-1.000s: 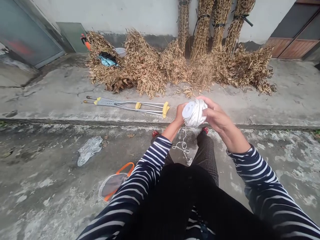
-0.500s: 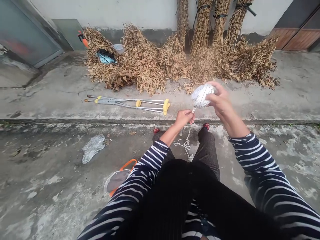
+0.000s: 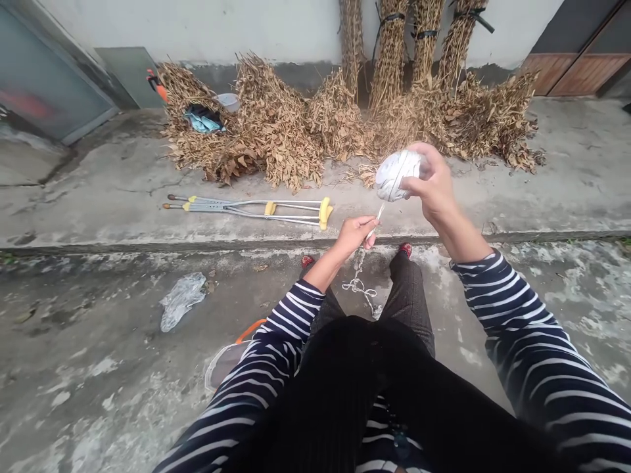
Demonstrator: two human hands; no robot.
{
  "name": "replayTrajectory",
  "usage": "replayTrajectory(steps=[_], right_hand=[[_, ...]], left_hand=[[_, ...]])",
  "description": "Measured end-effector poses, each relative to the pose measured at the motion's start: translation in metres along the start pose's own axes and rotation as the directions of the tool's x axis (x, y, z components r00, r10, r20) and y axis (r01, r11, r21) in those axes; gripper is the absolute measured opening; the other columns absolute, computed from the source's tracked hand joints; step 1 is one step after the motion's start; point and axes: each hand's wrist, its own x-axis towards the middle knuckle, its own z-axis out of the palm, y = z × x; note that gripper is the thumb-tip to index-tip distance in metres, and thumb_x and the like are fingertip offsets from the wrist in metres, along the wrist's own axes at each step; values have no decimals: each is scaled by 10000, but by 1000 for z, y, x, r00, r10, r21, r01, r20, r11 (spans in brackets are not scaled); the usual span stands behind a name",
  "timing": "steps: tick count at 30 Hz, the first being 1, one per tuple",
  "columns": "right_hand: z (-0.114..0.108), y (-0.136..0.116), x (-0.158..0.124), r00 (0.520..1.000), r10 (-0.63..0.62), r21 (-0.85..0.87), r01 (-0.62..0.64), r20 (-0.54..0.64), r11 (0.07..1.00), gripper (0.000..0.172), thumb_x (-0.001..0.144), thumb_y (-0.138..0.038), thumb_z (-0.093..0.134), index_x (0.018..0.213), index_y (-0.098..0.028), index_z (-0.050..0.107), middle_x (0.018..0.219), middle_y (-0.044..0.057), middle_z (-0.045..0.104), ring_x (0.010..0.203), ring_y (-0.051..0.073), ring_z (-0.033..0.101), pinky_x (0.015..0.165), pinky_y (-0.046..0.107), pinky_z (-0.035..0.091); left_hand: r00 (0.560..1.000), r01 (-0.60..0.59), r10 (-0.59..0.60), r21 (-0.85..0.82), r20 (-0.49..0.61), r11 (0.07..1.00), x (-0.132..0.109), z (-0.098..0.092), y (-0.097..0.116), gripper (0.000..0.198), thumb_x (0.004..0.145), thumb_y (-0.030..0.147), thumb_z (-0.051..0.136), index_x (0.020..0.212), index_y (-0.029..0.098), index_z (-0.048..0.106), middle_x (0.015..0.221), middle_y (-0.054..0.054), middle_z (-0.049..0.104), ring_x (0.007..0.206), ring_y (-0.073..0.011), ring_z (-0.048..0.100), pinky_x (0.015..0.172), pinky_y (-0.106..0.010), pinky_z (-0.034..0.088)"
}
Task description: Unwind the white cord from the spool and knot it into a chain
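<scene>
One white spool (image 3: 392, 179) is held up over the concrete ledge (image 3: 355, 197) in the right hand (image 3: 436, 187), thumb and fingers curled round its right side; the left hand (image 3: 355, 234), lower and nearer, pinches the cord (image 3: 379, 214) hanging from it. Handling the cord — winding or paying out, I cannot tell — seems the step in hand; the next move likely calls for a steady spool and light tension. The spool looks thickly wrapped, pale end facing left; slack loops (image 3: 359, 285) lie on the ground (image 3: 276, 289) below.
</scene>
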Motion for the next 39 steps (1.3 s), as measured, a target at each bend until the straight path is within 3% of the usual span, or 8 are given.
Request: replayTrajectory(steps=[4,7,13,18,21,28,33,39], right_hand=[[3,-17,-4,998,18,20,-19,58,1000,651,653,-399,711,1267,-293,524,1030,60,597,872,214,586,621,332,516],[6,-31,-5,995,7,3,-8,104,1000,651,644,-397,717,1259,-297,528,1043,60,594,897,225,588,630,332,516],[13,-54,-6,981,-26,-13,29,191,999,624,641,-422,726,1226,-305,542,1047,45,584,930,227,592,641,321,515],[18,-66,-5,975,-38,8,37,219,999,605,648,-388,712,1224,-291,552,1024,42,594,917,221,593,649,325,531],[18,-72,-2,975,-55,37,48,214,998,587,664,-366,703,1227,-272,569,1036,41,599,944,228,614,657,319,542],[14,-74,1,975,-43,55,31,220,998,568,680,-324,722,1232,-270,604,1021,30,619,956,240,648,687,338,577],[8,-62,7,975,5,115,-32,222,993,549,669,-349,716,1200,-263,605,1065,41,640,981,255,647,684,354,567],[-1,-46,20,937,65,270,-165,343,948,546,670,-405,745,1180,-264,610,1131,68,707,1067,299,660,828,476,590]], left_hand=[[996,-55,57,26,-71,998,3,1,-1,132,880,196,659,815,92,707,743,-50,743,489,-82,593,433,-188,459],[991,-95,95,3,-96,995,6,2,6,94,857,137,634,884,90,710,846,-59,755,559,-88,621,482,-201,517],[968,-188,207,133,-140,973,27,2,38,354,721,138,798,1062,117,707,942,-84,769,700,-141,664,466,-173,467],[813,-473,497,154,-304,868,47,6,64,275,727,125,809,991,153,734,1011,-61,771,1002,-211,707,784,-255,580],[767,-539,534,92,-356,837,50,11,71,177,816,201,764,982,152,728,981,-49,758,1027,-212,704,842,-291,577],[837,-477,447,-20,-315,879,47,17,70,163,798,259,784,890,144,713,771,-32,707,762,-166,693,618,-235,554],[921,-369,348,-101,-175,924,31,15,61,173,808,263,764,888,125,697,761,-37,718,646,-126,672,488,-184,478],[943,-328,331,-203,-19,923,13,6,51,341,869,457,750,847,128,664,657,-8,669,489,-90,600,442,-200,447]])
